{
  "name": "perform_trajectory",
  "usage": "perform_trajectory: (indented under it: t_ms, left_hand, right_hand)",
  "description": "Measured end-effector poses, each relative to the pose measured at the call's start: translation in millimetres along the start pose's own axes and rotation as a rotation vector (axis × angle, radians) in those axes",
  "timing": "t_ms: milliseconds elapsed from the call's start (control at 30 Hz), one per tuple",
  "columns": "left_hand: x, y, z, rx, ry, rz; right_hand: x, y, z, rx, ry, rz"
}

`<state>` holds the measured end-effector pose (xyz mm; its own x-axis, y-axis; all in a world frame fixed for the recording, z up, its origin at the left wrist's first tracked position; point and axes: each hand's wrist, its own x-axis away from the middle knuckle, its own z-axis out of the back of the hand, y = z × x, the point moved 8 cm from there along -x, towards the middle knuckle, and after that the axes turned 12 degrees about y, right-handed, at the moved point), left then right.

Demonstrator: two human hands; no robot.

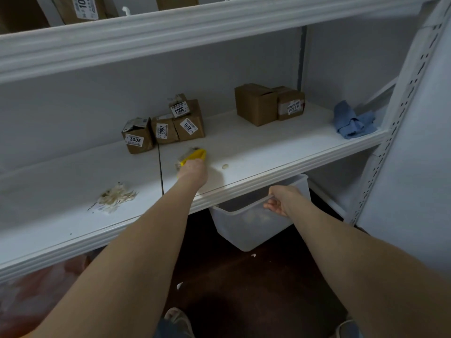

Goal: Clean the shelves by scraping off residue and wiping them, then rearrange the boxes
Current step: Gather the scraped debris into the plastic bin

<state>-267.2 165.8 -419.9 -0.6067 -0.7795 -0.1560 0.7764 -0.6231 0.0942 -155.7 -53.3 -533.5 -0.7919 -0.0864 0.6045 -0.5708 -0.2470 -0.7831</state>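
My left hand [193, 170] grips a yellow scraper [196, 154] on the white middle shelf [280, 147], with crumbly residue at the blade. A small residue blob [225, 166] lies just right of it. A bigger patch of flaky residue [114, 197] sits on the left shelf panel. My right hand [280, 200] holds the rim of a clear plastic bin [246, 230] just under the shelf's front edge. Labelled brown boxes 3005 [138, 136], 2007 [164, 130], 2011 [189, 126] and 3004 [180, 107] stand at the back. A blue cloth [351, 120] lies at the shelf's right end.
Two more brown boxes [267, 103] stand at the back right. The upper shelf [195, 28] overhangs with boxes on it. A perforated white upright [400, 128] frames the right side. The dark floor [244, 289] has small white scraps; my shoes show at the bottom.
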Motion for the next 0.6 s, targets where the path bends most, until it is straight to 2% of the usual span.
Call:
perform_trajectory:
  t_ms: [133, 200, 333, 600]
  left_hand:
    - [-2, 20, 10, -0.081, 0.178, -0.133]
    - [-4, 35, 6, 0.002, 0.160, -0.170]
    - [-11, 53, -11, 0.167, 0.083, -0.112]
    - [-31, 54, -25, 0.166, 0.101, -0.023]
  right_hand:
    - [-3, -1, -1, 0.019, 0.016, 0.005]
    - [-5, -1, -1, 0.028, 0.024, 0.007]
    - [-10, -1, 0, 0.048, 0.022, 0.014]
    - [-16, -6, -3, 0.091, 0.006, 0.021]
